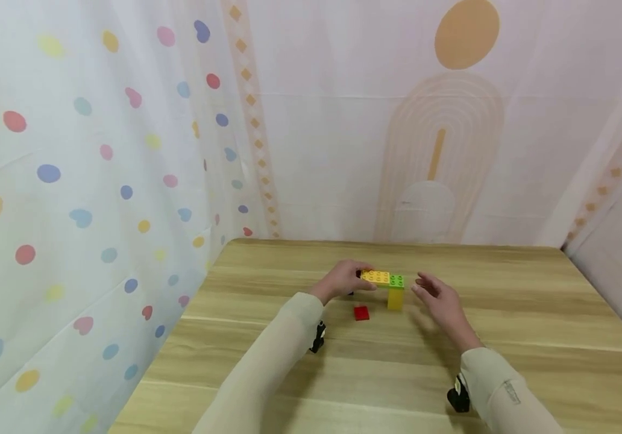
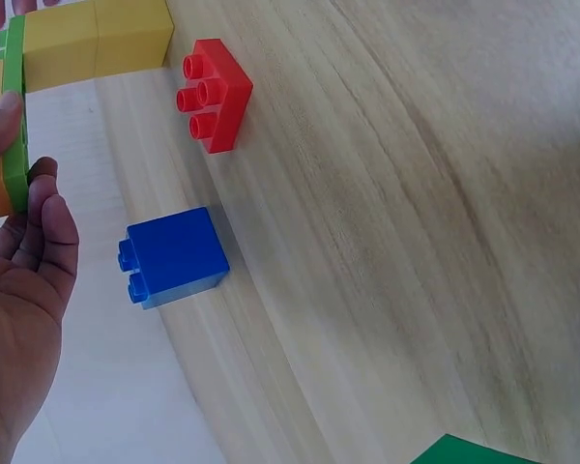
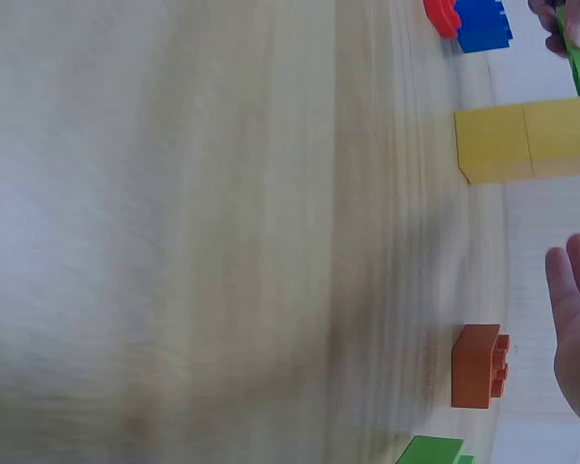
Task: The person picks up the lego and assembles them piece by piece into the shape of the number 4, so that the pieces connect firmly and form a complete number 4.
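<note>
From afar I saw left hand (image 1: pixel 345 279) pinching green plank (image 1: pixel 396 281), its end atop yellow blocks (image 1: pixel 395 299); right hand (image 1: pixel 443 303) just beside them, fingers loosely parted, holding nothing. Red block (image 1: pixel 361 313) lay nearby.

Green strip (image 2: pixel 15 159), yellow bricks (image 3: pixel 520 143)

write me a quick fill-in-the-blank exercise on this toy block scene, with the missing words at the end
1. The left hand grips the green piece, whose other end rests on a stack of ____ blocks.
2. That stack is ____ blocks high.
3. In the left wrist view, the block just below the red piece is coloured ____.
4. The right hand, beside the stack, holds ____.

Missing words: yellow; two; blue; nothing.
</note>
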Demonstrator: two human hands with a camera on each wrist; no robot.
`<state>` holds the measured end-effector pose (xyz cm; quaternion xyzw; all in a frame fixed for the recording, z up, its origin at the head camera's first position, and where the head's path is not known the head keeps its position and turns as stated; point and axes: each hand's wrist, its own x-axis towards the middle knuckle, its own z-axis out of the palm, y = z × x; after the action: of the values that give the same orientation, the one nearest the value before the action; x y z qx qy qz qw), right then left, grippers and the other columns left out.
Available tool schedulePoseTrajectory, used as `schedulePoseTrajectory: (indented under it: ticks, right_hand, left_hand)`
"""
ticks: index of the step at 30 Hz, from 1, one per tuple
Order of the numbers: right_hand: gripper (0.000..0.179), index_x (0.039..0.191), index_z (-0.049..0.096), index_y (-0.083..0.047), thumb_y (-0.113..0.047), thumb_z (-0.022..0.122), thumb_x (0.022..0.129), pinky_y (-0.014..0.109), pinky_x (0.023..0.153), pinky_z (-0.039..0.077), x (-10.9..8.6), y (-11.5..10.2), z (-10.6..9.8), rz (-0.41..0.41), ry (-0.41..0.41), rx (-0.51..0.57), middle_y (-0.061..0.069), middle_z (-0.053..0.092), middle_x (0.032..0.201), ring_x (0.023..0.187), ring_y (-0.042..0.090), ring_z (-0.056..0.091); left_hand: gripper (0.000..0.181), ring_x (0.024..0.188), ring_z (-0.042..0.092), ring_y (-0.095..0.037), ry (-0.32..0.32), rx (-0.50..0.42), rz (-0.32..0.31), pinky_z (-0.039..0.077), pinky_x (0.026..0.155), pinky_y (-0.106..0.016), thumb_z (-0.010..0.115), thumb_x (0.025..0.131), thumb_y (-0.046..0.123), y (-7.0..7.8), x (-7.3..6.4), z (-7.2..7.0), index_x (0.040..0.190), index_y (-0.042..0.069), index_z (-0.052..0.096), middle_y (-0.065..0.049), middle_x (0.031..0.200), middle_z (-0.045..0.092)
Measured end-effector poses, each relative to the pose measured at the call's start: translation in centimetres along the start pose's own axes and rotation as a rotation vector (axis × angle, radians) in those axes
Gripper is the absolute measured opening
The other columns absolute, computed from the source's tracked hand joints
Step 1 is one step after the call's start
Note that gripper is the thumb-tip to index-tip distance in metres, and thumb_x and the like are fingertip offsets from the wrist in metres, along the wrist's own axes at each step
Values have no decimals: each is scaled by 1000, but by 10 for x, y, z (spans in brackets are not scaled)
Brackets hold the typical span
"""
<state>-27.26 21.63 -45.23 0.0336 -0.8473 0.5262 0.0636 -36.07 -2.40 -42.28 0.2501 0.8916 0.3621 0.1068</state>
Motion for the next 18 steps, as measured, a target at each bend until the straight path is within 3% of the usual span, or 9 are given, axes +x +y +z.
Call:
schedulePoseTrajectory:
  ticks: [8, 13, 18]
  right_hand:
    - [54, 144, 48, 1, -31, 59, 102, 46, 103, 42, -20, -7, 1, 45, 54, 28, 21, 56, 136, 126, 32, 51]
    - [52, 142, 51, -1, -30, 61, 101, 42, 98, 46, -32, -11, 12, 100, 28, 76, 18, 57, 136, 125, 30, 52]
    - [45, 138, 56, 0, -22, 63, 99, 39, 93, 50, -38, -11, 30, 99, 0, 90, 17, 61, 131, 121, 30, 55]
  left_hand:
    - [45, 85, 54, -12, -18, 11, 6, 47, 72, -25, 77, 89, 26, 0, 0, -9, 131, 12, 66, 2, 107, 65]
    - [47, 87, 56, -12, -24, 28, 9, 47, 75, -25, 77, 89, 26, -2, 2, -14, 132, 12, 65, 0, 110, 65]
    - [49, 86, 56, -13, -30, 44, 18, 47, 74, -25, 77, 89, 26, -2, 3, -16, 133, 10, 64, -1, 108, 66]
